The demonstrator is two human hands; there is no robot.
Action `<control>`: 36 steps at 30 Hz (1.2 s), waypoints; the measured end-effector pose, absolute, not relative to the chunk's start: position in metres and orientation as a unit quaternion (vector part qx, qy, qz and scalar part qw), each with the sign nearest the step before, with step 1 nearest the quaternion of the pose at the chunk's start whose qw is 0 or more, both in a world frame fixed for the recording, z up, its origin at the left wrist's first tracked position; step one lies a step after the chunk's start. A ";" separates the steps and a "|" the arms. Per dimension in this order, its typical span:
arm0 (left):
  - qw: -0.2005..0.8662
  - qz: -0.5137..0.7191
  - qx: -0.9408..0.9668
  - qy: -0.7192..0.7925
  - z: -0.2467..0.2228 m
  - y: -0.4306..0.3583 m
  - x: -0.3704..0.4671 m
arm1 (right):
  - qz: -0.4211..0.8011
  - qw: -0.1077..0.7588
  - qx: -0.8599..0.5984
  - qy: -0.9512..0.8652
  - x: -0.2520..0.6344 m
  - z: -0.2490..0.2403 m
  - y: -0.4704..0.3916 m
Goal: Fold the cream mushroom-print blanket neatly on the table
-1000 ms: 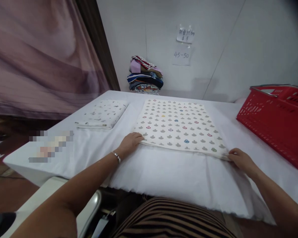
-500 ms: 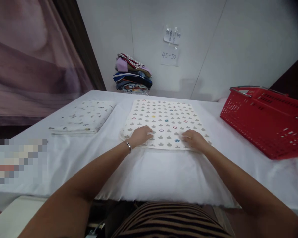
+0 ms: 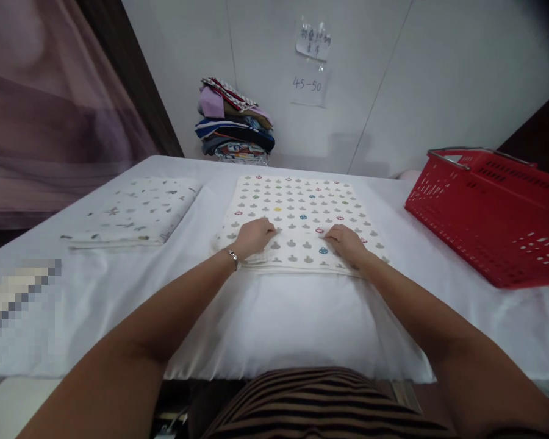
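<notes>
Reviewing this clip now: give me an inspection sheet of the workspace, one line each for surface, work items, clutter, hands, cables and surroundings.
Surface: table under a white tablecloth, with some creases.
Work items: mushroom-print cloth lying flat, centred before the person; a second printed cloth lies folded to its left.
Clutter: red basket at the right; a pixelated item at the left edge, not identifiable.
Hands: left hand and right hand both at the mushroom-print cloth, apart; whether the fingers pinch it is unclear.
Cables: nothing seen on the tabletop; the dark area below is unclear.
Surroundings: pile of fabrics behind the table, two paper notes on the wall, pinkish curtain at left.
</notes>
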State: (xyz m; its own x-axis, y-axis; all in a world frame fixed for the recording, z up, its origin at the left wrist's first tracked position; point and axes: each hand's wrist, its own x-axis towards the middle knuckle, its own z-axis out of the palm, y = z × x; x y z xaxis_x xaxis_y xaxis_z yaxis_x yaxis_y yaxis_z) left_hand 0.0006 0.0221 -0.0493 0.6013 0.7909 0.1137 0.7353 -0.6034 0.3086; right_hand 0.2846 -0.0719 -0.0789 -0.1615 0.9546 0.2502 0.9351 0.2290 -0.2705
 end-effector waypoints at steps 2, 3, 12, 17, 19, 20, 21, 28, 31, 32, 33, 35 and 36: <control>0.107 0.107 0.891 0.429 -0.053 0.025 0.001 | 0.027 0.186 -0.621 -0.761 0.284 -0.083 -0.069; 0.109 0.100 0.893 0.425 -0.056 0.025 0.001 | 0.031 0.188 -0.621 -0.761 0.284 -0.085 -0.069; 0.118 0.163 0.933 0.299 -0.056 -0.010 -0.024 | 0.062 0.247 -0.547 -0.798 0.265 -0.067 -0.114; 0.121 0.125 0.957 0.231 -0.064 -0.029 -0.029 | 0.106 0.202 -0.499 -0.836 0.257 -0.068 -0.131; 0.113 0.121 0.955 0.248 -0.065 -0.031 -0.028 | 0.109 0.190 -0.513 -0.830 0.256 -0.069 -0.131; 0.111 0.119 0.953 0.254 -0.065 -0.032 -0.027 | 0.112 0.187 -0.519 -0.826 0.256 -0.068 -0.131; 0.109 0.117 0.953 0.257 -0.064 -0.032 -0.026 | 0.115 0.186 -0.524 -0.823 0.256 -0.067 -0.131; 0.080 0.125 0.960 0.239 -0.066 -0.041 -0.030 | 0.102 0.175 -0.507 -0.838 0.256 -0.068 -0.135; 0.069 0.131 0.962 0.230 -0.069 -0.043 -0.030 | 0.101 0.174 -0.508 -0.837 0.257 -0.071 -0.135; 0.065 0.133 0.962 0.230 -0.070 -0.043 -0.030 | 0.101 0.172 -0.511 -0.836 0.257 -0.070 -0.135; 0.061 0.135 0.961 0.232 -0.071 -0.044 -0.030 | 0.100 0.171 -0.514 -0.835 0.256 -0.070 -0.135; 0.049 0.138 0.961 0.235 -0.071 -0.045 -0.030 | 0.091 0.170 -0.520 -0.832 0.254 -0.068 -0.136; 0.043 0.137 0.962 0.234 -0.072 -0.045 -0.030 | 0.085 0.168 -0.521 -0.833 0.253 -0.067 -0.137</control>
State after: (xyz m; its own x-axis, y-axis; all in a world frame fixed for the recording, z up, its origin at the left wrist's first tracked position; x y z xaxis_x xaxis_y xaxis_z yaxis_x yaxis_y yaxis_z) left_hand -0.0303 -0.0454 -0.0717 0.8528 0.4619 0.2437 0.4382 -0.8867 0.1472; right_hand 0.2530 -0.1371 -0.0666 -0.4008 0.8960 0.1912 0.8390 0.4428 -0.3162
